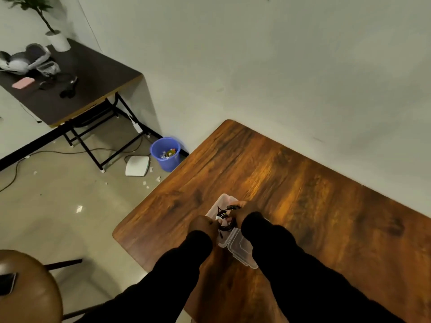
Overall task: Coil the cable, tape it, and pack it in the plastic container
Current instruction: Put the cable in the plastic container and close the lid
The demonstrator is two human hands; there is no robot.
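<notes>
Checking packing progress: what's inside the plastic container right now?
The coiled black cable sits in the open plastic container, with both hands on it. A white band shows on the coil, probably tape. The container's floor is hidden by the coil and hands.

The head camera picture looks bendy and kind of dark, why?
In the head view, the wide lens curves the brown wooden table edges; the dim light leaves a warm glare patch on the wood; the left hand, right hand and coiled black cable look soft and blurry.
</notes>
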